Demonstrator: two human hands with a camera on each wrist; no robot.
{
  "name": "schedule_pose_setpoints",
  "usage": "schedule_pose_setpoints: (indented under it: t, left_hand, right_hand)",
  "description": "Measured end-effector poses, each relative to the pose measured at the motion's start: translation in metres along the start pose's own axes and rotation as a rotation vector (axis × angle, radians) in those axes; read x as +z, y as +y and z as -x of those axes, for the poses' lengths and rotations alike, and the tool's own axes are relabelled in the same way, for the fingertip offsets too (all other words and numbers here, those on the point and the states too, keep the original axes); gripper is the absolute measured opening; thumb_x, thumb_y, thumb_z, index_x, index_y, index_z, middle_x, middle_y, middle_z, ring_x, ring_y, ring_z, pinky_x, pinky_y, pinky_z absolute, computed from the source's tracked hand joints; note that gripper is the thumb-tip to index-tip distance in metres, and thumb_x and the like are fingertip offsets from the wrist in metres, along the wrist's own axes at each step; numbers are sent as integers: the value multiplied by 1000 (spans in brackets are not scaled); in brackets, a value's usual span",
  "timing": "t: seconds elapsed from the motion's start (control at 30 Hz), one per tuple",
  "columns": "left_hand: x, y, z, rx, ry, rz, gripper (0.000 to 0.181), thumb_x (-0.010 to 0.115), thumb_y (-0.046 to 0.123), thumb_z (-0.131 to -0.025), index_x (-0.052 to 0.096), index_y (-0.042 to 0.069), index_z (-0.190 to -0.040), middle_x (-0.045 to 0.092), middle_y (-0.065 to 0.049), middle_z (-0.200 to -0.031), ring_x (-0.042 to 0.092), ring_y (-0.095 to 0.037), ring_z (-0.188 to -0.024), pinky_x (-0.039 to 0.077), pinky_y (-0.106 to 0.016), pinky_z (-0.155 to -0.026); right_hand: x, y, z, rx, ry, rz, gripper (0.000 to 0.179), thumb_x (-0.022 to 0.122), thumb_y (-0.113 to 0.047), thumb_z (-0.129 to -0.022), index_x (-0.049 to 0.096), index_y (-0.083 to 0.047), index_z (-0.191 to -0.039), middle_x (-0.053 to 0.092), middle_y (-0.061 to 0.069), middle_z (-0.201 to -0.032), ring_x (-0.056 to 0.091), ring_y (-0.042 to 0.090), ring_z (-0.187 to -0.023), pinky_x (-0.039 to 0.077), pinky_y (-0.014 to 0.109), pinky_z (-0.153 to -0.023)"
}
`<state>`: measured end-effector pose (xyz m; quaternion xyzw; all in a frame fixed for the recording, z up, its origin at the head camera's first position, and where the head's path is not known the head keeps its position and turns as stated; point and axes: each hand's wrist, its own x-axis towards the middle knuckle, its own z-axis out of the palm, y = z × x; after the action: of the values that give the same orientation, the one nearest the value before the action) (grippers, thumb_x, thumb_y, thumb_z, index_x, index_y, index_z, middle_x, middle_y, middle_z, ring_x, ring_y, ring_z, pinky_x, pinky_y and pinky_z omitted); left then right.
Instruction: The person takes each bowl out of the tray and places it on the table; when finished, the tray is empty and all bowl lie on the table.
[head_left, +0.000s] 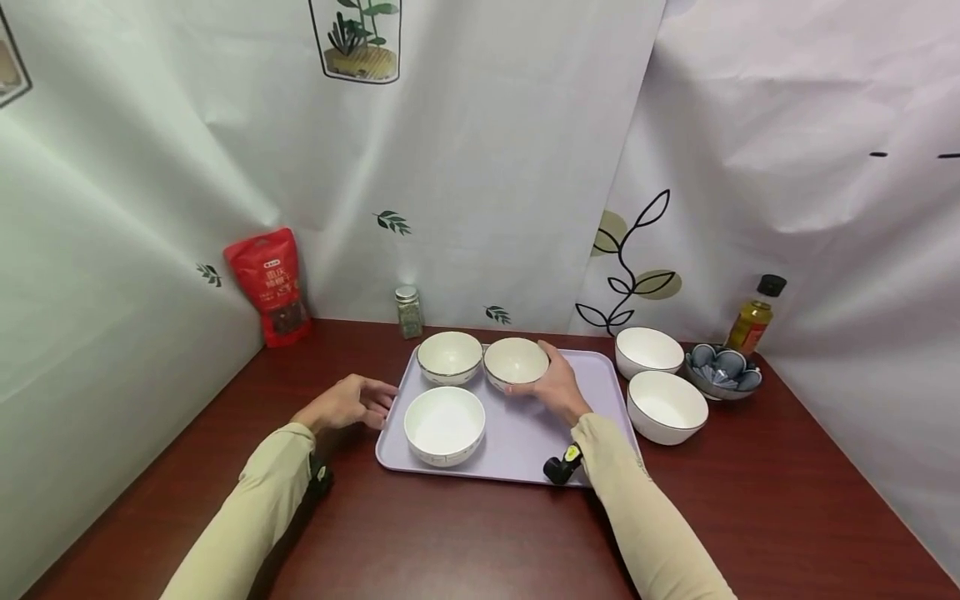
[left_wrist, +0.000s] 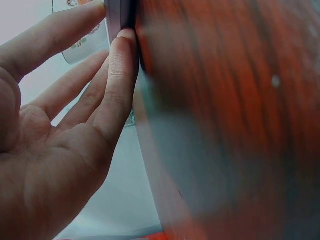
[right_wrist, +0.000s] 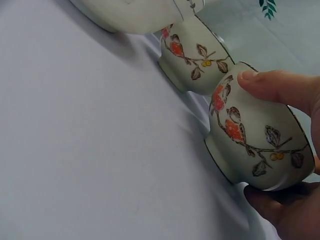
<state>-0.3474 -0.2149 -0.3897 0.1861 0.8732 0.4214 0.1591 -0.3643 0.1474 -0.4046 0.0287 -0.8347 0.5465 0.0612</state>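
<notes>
On the lilac tray (head_left: 525, 442) stand three white bowls. My right hand (head_left: 557, 385) grips the back right bowl (head_left: 516, 360) at its side, thumb near and fingers at the far rim. In the right wrist view, this bowl (right_wrist: 250, 135) shows a painted branch with red and yellow fruit, and its foot sits low over the tray. Against it stands a matching bowl (head_left: 450, 357), with a larger white bowl (head_left: 445, 423) in front. At the tray's left edge is my left hand (head_left: 348, 403); its loosely extended fingers (left_wrist: 117, 70) touch the rim.
Right of the tray are two white bowls, a rear one (head_left: 647, 350) and a front one (head_left: 667, 406). Beyond them stand a dark bowl (head_left: 716, 387) holding blue-grey pieces and an oil bottle (head_left: 750, 321). A spice jar (head_left: 408, 312) and red pouch (head_left: 272, 287) stand along the back wall.
</notes>
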Motion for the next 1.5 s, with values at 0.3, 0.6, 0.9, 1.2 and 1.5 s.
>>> schedule_pose_setpoints:
  t: [0.3, 0.6, 0.9, 1.2, 1.5]
  left_hand:
    - [1, 4, 2, 7, -4, -4, 59, 75, -5, -78, 55, -16, -132, 69, -28, -114, 72, -28, -96, 62, -38, -84]
    - [-2, 2, 1, -9, 3, 0, 60, 76, -5, -77, 56, -14, -133, 69, -25, -114, 72, -24, -95, 62, -34, -83]
    - [-5, 4, 0, 7, 12, -13, 58, 75, -5, -77, 57, -15, -131, 70, -26, -112, 72, -24, -93, 62, -33, -81]
    - [-3, 3, 0, 35, -10, 2, 59, 76, -7, -76, 55, -17, -131, 70, -27, -109, 73, -25, -92, 62, -33, -79]
    - [1, 2, 2, 37, -16, 12, 58, 75, -6, -77, 55, -17, -131, 70, -27, -110, 72, -25, -92, 63, -36, -81]
  right_hand:
    - [-15, -2, 9, -13, 19, -46, 110, 94, -14, -61, 35, -2, -154, 49, 21, -150, 48, 35, -137, 33, 48, -121]
    - [-55, -15, 30, -14, 3, -77, 111, 94, -14, -62, 34, -7, -155, 47, 18, -152, 50, 32, -135, 35, 44, -117]
    - [-103, -20, 48, -50, 8, -101, 106, 89, -11, -71, 29, -7, -158, 38, 18, -159, 46, 30, -140, 41, 18, -107]
    - [-148, -13, 76, -44, 94, -4, 103, 89, -18, -75, 29, -12, -159, 41, 17, -156, 45, 28, -137, 39, 2, -89]
    - [-202, 7, 102, -101, 139, -67, 98, 83, -5, -79, 26, -9, -159, 35, 14, -158, 53, -9, -112, 48, 3, -86]
